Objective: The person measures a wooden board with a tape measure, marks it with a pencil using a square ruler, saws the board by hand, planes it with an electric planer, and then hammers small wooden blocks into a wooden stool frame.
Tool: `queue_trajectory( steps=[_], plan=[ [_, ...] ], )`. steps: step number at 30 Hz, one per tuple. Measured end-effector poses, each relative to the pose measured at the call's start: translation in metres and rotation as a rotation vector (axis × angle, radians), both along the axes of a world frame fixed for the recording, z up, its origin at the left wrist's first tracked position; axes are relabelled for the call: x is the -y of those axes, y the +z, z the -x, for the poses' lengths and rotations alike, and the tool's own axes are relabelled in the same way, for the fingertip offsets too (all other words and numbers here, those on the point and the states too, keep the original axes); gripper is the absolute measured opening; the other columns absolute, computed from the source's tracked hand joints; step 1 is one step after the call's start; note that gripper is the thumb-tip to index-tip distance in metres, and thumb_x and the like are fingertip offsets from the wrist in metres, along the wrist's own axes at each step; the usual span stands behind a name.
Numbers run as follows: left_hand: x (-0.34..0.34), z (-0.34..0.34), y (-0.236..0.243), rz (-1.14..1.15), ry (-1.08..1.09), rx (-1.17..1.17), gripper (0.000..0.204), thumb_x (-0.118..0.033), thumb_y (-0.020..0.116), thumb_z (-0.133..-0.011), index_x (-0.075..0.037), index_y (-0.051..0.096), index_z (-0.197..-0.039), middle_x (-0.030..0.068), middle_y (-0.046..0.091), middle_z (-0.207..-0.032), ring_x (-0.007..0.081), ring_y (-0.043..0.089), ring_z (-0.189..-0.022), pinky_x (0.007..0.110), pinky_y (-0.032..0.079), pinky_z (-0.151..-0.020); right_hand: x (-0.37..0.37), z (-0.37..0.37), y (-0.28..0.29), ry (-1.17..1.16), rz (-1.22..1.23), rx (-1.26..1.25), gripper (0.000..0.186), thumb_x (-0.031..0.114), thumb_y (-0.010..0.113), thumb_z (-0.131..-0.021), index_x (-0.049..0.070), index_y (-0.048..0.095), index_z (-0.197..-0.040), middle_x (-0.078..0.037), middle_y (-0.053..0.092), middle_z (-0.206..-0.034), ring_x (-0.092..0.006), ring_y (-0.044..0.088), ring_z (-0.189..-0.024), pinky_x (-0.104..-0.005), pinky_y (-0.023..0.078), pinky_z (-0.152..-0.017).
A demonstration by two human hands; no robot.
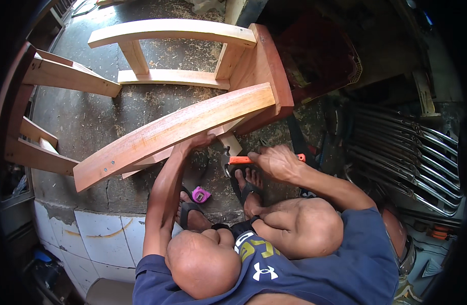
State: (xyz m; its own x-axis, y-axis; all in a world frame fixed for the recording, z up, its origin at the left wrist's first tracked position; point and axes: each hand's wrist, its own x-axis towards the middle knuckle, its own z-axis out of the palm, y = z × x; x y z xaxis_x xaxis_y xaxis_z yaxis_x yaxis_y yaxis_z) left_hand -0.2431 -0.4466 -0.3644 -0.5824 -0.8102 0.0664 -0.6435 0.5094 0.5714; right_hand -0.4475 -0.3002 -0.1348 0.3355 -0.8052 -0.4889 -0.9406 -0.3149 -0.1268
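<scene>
My right hand (276, 161) is closed around the orange handle (240, 159) of a claw hammer. Its dark metal head (226, 161) points left, beside a short wooden crosspiece (230, 144). A wooden furniture frame lies on its side before me, with a curved beam (175, 133) nearest and a reddish end board (266, 76) at the right. Under that beam my left hand (201, 140) grips the frame's lower wood, its fingers partly hidden. Two screw heads or holes show near the beam's left end.
A pink tape measure (200, 194) lies on the floor between my sandalled feet. Several metal-tubed stacked chair frames (411, 157) stand at the right. Another wooden frame (71, 76) is at the left. Wood shavings litter the dark floor; a white tiled step (106, 239) borders it.
</scene>
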Motion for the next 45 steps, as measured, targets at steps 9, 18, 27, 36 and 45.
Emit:
queue_trajectory(
  steps=[9, 18, 27, 36, 45],
  plan=[
    [-0.025, -0.023, 0.107, -0.168, -0.09, 0.105, 0.055, -0.032, 0.066, -0.09, -0.014, 0.06, -0.142, 0.0116, 0.067, -0.13, 0.0338, 0.063, -0.119, 0.05, 0.044, -0.106, -0.015, -0.02, -0.042, -0.383, -0.161, 0.514, 0.023, 0.009, 0.056, -0.091, 0.003, 0.058, -0.113, -0.026, 0.069, -0.091, -0.0504, 0.067, -0.088, -0.0569, 0.053, -0.077],
    [-0.135, -0.051, 0.382, -0.568, -0.386, 0.404, 0.052, -0.032, 0.065, -0.092, -0.014, 0.061, -0.141, 0.0099, 0.07, -0.125, 0.032, 0.067, -0.115, 0.047, 0.048, -0.104, -0.028, -0.027, -0.073, -0.407, 0.008, 0.436, 0.041, 0.006, 0.058, -0.092, -0.002, 0.052, -0.131, -0.028, 0.065, -0.097, -0.0503, 0.067, -0.089, -0.0559, 0.055, -0.075],
    [-0.088, -0.038, 0.357, -0.486, -0.477, 0.355, 0.053, -0.033, 0.068, -0.092, -0.013, 0.061, -0.14, 0.0124, 0.068, -0.13, 0.0331, 0.063, -0.121, 0.047, 0.047, -0.108, -0.031, -0.007, -0.077, -0.539, 0.052, 0.599, 0.013, 0.009, 0.059, -0.093, -0.003, 0.059, -0.096, -0.03, 0.066, -0.08, -0.0511, 0.067, -0.08, -0.0576, 0.053, -0.07],
    [-0.009, 0.028, 0.016, -0.244, -0.23, -0.107, 0.062, -0.039, 0.081, -0.085, -0.007, 0.061, -0.134, 0.0181, 0.056, -0.146, 0.0353, 0.051, -0.139, 0.051, 0.042, -0.112, -0.054, 0.008, -0.057, -0.481, -0.247, 0.532, 0.021, 0.018, 0.057, -0.093, 0.001, 0.069, -0.097, -0.027, 0.071, -0.092, -0.0476, 0.069, -0.091, -0.0562, 0.054, -0.082],
    [-0.039, 0.051, 0.007, 0.063, 0.095, 0.004, 0.05, -0.04, 0.08, -0.084, -0.014, 0.065, -0.124, 0.0064, 0.067, -0.123, 0.0273, 0.061, -0.118, 0.048, 0.039, -0.102, -0.075, 0.018, -0.036, -0.628, -0.296, 0.399, 0.027, 0.016, 0.054, -0.094, 0.002, 0.069, -0.111, -0.028, 0.072, -0.099, -0.0482, 0.069, -0.095, -0.0558, 0.054, -0.084]
  ],
)
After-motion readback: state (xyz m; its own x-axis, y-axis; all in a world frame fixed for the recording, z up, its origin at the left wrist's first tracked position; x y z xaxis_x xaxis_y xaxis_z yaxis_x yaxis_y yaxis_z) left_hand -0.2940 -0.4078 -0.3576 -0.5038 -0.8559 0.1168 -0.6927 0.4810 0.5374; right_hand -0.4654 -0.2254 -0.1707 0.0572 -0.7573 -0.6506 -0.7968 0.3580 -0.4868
